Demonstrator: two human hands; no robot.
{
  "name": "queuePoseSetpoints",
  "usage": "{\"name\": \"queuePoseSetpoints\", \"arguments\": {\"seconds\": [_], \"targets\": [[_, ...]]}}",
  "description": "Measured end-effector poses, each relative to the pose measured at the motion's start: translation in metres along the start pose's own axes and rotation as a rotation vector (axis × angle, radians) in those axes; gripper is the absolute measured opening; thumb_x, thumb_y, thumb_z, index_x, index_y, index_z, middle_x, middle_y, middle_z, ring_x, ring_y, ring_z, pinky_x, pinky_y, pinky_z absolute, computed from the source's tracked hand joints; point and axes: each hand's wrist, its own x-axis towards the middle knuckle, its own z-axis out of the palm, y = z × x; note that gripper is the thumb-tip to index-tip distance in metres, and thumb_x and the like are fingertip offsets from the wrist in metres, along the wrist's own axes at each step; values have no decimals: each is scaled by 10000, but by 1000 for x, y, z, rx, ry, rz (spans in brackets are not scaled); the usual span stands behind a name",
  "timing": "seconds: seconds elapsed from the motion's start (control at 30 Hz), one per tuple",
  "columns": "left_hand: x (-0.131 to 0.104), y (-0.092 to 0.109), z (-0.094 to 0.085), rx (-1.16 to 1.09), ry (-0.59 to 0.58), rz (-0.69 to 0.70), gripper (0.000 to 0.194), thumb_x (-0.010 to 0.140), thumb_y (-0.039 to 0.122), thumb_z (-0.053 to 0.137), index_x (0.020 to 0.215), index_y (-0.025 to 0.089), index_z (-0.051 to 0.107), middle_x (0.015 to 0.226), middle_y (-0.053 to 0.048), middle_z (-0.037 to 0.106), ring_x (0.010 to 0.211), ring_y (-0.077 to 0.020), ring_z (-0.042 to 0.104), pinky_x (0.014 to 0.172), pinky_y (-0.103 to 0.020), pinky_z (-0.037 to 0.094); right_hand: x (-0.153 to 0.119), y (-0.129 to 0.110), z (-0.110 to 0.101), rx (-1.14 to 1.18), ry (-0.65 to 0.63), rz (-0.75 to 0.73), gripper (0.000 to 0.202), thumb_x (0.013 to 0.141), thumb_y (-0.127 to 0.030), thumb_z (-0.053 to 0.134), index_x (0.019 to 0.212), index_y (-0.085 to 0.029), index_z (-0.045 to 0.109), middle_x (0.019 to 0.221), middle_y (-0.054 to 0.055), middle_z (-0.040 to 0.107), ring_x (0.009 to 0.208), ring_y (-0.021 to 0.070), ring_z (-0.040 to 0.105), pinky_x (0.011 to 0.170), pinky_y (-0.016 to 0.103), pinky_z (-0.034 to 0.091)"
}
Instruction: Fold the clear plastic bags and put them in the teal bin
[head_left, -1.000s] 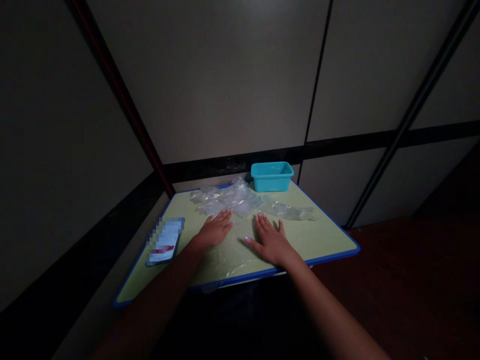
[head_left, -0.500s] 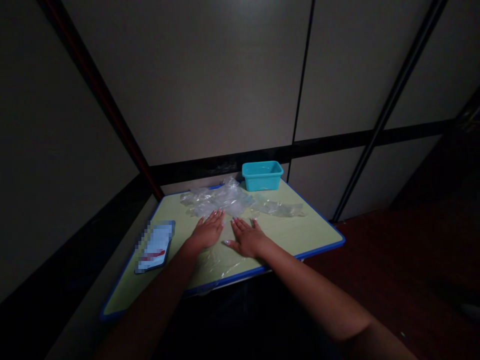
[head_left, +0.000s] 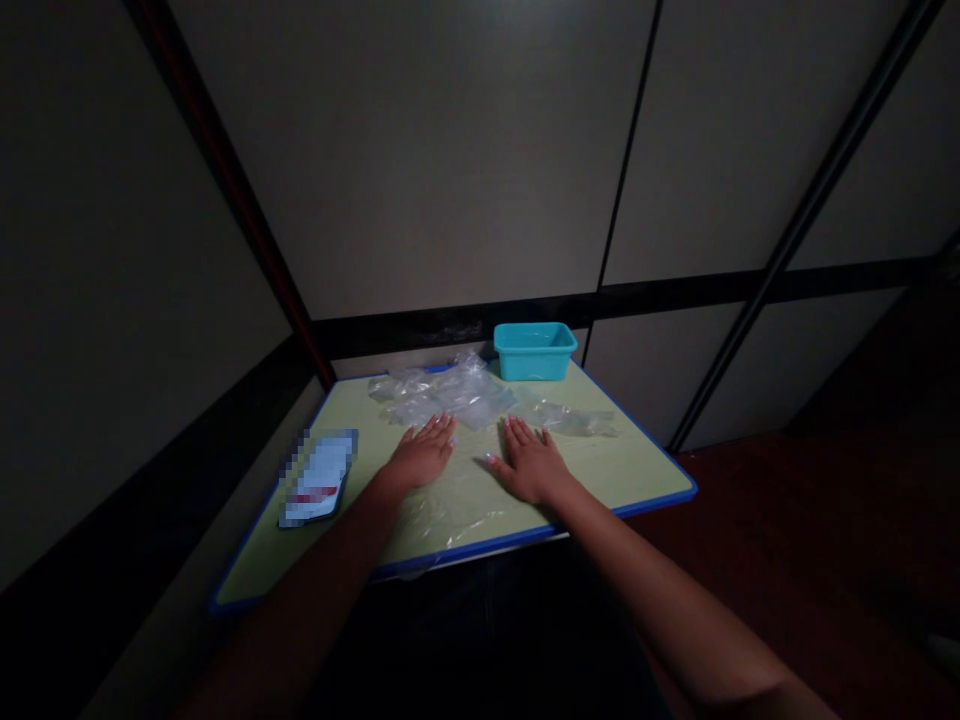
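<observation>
My left hand [head_left: 422,455] lies palm down with its fingers stretched out, near the front of a pile of crumpled clear plastic bags [head_left: 454,388]. To its right, my right hand [head_left: 534,463] is also flat, thumb spread toward the left. Under and between the hands a thin clear plastic bag [head_left: 442,515] is spread on the yellow-green table [head_left: 622,465], reaching the front edge. Its exact outline is hard to make out. Another clear bag [head_left: 574,416] lies beyond my right fingertips. Neither hand grips anything.
A turquoise plastic basket [head_left: 535,362] stands at the back right of the table. A phone [head_left: 319,480], partly pixelated, lies at the left edge. Pale wall panels [head_left: 450,170] with dark strips rise behind the table, and a dark red floor [head_left: 757,540] shows at right.
My right hand has slid to the right, away from my left hand, widening the gap between them. My left hand stays nearly in place. The whole view has shifted slightly.
</observation>
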Motion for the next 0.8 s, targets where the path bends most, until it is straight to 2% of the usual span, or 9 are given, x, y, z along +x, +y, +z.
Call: {"name": "queuePoseSetpoints", "arguments": {"seconds": [0.07, 0.27, 0.4, 0.47, 0.53, 0.6, 0.67, 0.73, 0.8], "targets": [[0, 1, 1, -6, 7, 0, 539, 963, 372, 171, 1491, 266, 143, 1556, -12, 137, 1431, -198, 104, 1125, -480, 139, -3, 0, 0, -13, 17, -33, 856, 873, -677, 140, 1496, -93, 79, 1557, 113, 79, 1434, 243, 43, 1132, 494, 13], [-2, 1, -3, -37, 22, 5, 532, 963, 378, 194, 1481, 257, 187, 1552, -12, 165, 1428, -187, 132, 1123, -486, 151, -3, 5, 7, -30, -65, -54, 898, 849, -715, 111, 1494, -90, 75, 1550, 129, 93, 1433, 233, 70, 1121, 510, 37], [-8, 7, -16, -46, 91, -28, 530, 953, 330, 254, 1471, 220, 223, 1550, -49, 182, 1430, -198, 123, 1124, -539, 2, -2, 4, 9, -56, -65, -42, 918, 840, -727, 111, 1493, -83, 68, 1554, 122, 80, 1435, 230, 57, 1121, 513, 45], [-14, 20, -26, -45, 139, -42, 525, 952, 325, 260, 1460, 193, 256, 1550, -71, 181, 1434, -209, 95, 1107, -547, -93, -2, 4, 9, -71, -67, -37, 930, 836, -729, 127, 1491, -73, 55, 1556, 120, 75, 1435, 235, 50, 1121, 519, 54], [-24, 40, -35, -79, 161, 6, 523, 962, 392, 230, 1448, 207, 286, 1545, -66, 206, 1432, -218, 106, 1110, -557, -70, -1, 4, 11, -85, -63, -41, 942, 831, -726, 173, 1490, -65, 46, 1557, 124, 72, 1434, 244, 51, 1119, 527, 63], [-35, 66, -41, -169, 94, 162, 566, 957, 489, 197, 1458, 232, 259, 1555, -53, 172, 1433, -211, 100, 1127, -534, 36, 0, 6, 13, -105, -68, -53, 903, 843, -677, 244, 1492, -78, 57, 1558, 121, 69, 1433, 251, 60, 1116, 539, 72], [-44, 92, -41, -253, 27, 279, 612, 951, 539, 127, 1485, 241, 152, 1565, -32, 107, 1436, -187, 69, 1132, -506, 87, 2, 10, 15, -146, -93, -80, 820, 858, -576, 330, 1497, -118, 95, 1561, 108, 59, 1433, 256, 59, 1110, 551, 84], [-48, 113, -36, -297, -23, 291, 693, 932, 586, 81, 1497, 183, 73, 1564, -70, 33, 1438, -200, 37, 1132, -511, 69, 2, 13, 16, -199, -127, -108, 748, 856, -471, 392, 1494, -160, 155, 1563, 91, 48, 1433, 256, 45, 1103, 558, 106], [-48, 124, -30, -331, -82, 219, 782, 907, 634, 83, 1495, 120, 32, 1555, -120, -10, 1436, -231, 16, 1128, -522, 72, 2, 15, 15, -232, -137, -125, 712, 854, -411, 407, 1488, -171, 191, 1563, 85, 47, 1434, 252, 38, 1098, 558, 128]]}}
